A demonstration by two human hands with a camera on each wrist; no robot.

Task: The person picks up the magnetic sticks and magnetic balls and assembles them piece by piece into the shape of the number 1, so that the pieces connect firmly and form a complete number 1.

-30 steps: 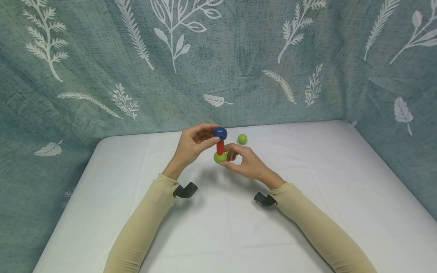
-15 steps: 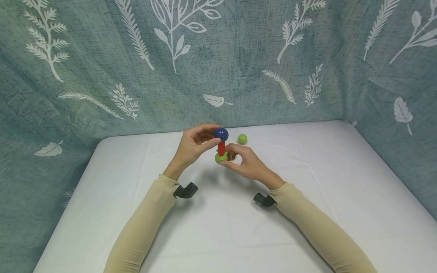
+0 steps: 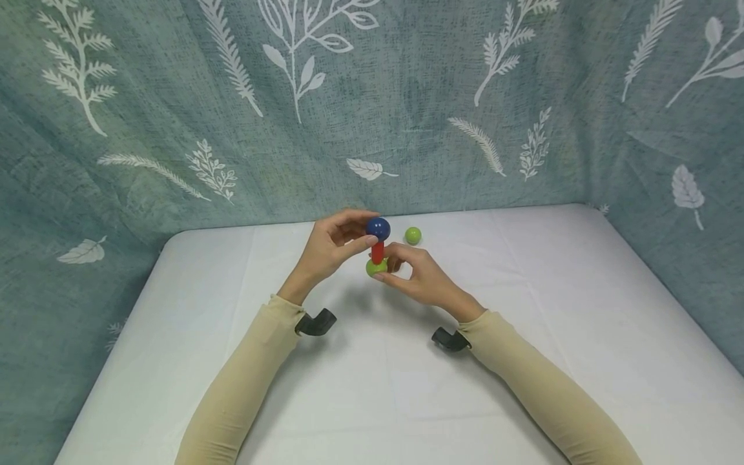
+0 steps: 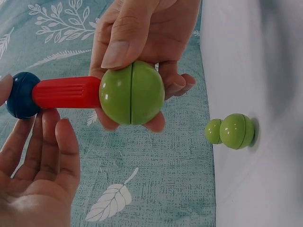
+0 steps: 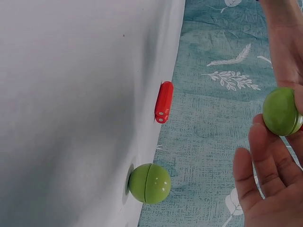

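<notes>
Above the table, a blue ball point(image 3: 378, 228), a red ribbed rod point(image 4: 66, 92) and a green ball point(image 4: 132, 93) are joined in a line, upright in the head view with blue on top. My left hand point(image 3: 332, 244) pinches the blue ball between thumb and fingers. Lower down, my right hand point(image 3: 424, 278) holds the green ball, thumb on its near side. The rod's ends meet both balls. In the right wrist view, this green ball point(image 5: 280, 111) hides nearly all of the rod, and the blue ball is out of sight.
On the white-covered table point(image 3: 325, 400), a loose green ball point(image 3: 413, 236) lies behind my right hand. Two green balls point(image 4: 236, 131) show in the left wrist view. Another red rod point(image 5: 164, 102) lies there in the right wrist view. A patterned teal curtain point(image 3: 407, 84) hangs behind.
The joined balls and rod have shifted very slightly to the right in the head view. Both hands keep their hold, and the loose green ball stays where it was.
</notes>
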